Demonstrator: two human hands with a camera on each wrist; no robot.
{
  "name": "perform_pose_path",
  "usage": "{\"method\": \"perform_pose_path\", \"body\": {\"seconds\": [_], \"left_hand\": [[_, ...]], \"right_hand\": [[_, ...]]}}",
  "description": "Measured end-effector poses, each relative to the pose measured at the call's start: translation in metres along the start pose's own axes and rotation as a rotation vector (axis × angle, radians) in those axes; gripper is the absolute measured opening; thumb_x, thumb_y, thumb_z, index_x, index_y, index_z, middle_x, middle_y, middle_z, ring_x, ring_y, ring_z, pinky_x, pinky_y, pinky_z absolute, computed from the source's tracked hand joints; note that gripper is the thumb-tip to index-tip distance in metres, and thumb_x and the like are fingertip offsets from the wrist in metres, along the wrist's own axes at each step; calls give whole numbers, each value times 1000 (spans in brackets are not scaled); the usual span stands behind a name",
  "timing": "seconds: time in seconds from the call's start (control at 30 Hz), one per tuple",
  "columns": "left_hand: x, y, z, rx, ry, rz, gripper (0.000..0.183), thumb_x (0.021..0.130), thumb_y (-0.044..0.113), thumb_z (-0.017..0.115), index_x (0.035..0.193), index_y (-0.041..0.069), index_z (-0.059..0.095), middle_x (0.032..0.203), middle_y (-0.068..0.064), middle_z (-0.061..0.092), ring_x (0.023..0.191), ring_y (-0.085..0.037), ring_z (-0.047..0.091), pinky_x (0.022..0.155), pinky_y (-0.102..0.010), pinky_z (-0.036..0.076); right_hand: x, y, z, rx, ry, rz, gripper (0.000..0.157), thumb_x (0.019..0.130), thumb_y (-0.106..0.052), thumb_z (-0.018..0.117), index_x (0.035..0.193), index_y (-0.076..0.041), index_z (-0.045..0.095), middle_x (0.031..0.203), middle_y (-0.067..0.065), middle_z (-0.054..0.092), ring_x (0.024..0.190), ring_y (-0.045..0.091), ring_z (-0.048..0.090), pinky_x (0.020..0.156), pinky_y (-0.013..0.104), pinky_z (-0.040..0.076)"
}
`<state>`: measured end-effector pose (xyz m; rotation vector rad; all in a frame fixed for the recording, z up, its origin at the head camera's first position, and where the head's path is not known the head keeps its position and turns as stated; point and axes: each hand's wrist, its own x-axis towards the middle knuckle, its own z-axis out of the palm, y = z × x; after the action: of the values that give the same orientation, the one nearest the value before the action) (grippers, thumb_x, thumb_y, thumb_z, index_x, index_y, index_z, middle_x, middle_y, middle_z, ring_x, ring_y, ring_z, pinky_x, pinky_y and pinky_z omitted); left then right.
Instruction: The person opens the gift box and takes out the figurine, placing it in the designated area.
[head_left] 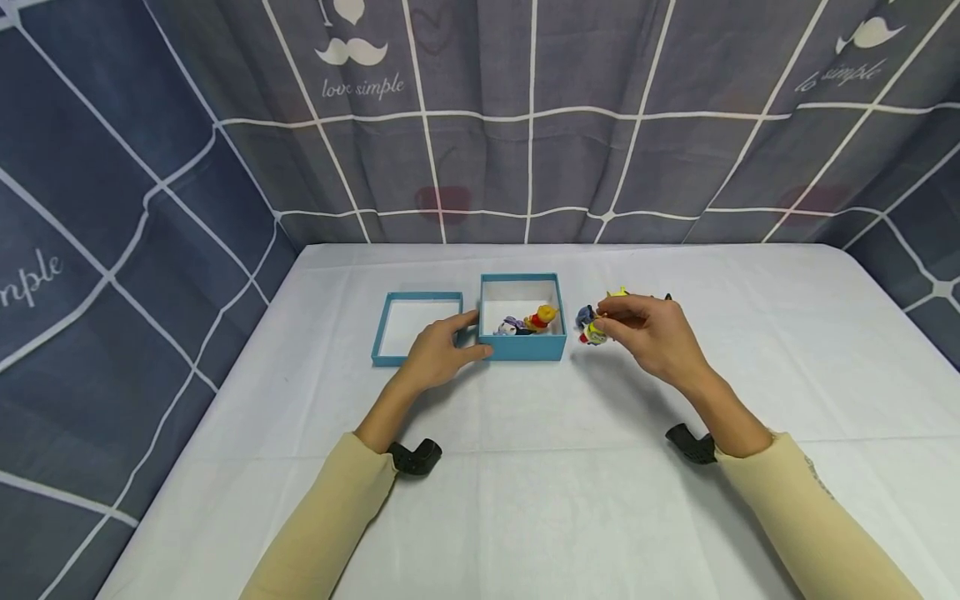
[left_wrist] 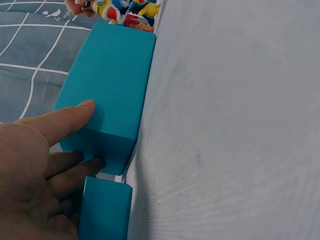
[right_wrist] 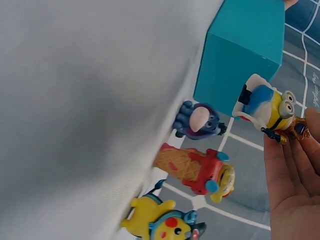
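Note:
My left hand (head_left: 438, 354) holds a blue box (head_left: 525, 348) at its left front corner, thumb on the front wall and fingers along the left side. Inside the box lie a Winnie-the-Pooh figurine (head_left: 542, 317) and a purple-and-white figurine (head_left: 512, 327). Just right of the box, my right hand (head_left: 654, 337) pinches a Minion figurine (right_wrist: 267, 106) by its golden-brown top, clear of the table. Behind it in the right wrist view stand an Eeyore figurine (right_wrist: 199, 120), a figurine on a waffle cone (right_wrist: 192, 167) and a yellow Pikachu figurine (right_wrist: 160, 217).
The box's blue-rimmed lid (head_left: 416, 329) lies inside up to the left, close by the left hand. A white cloth covers the table (head_left: 555, 500). A dark grid-patterned curtain (head_left: 480, 167) hangs behind and at both sides.

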<state>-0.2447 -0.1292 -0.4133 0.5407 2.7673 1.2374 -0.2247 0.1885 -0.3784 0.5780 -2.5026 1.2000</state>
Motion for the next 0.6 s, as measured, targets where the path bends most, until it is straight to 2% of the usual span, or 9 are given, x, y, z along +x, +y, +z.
{"method": "perform_pose_path", "body": {"seconds": [0.17,0.6], "left_hand": [[-1,0,-1,-8,-2,-10,72,90,34,73,148,3,44,149,-12,46,140,-31,36,111,-48,32],[-1,0,0,-6,1,9,72,90,32,74,147,2,44,148,-13,46,139,-32,37,111,-48,33]], "right_hand": [[-1,5,3,-11,-24,30,20,87,-3,75,105,5,73,101,13,73,84,22,69,68,12,49],[-2,11,6,-12,-78,92,19,88,-6,74,105,3,73,102,13,72,86,24,69,68,16,50]]}}
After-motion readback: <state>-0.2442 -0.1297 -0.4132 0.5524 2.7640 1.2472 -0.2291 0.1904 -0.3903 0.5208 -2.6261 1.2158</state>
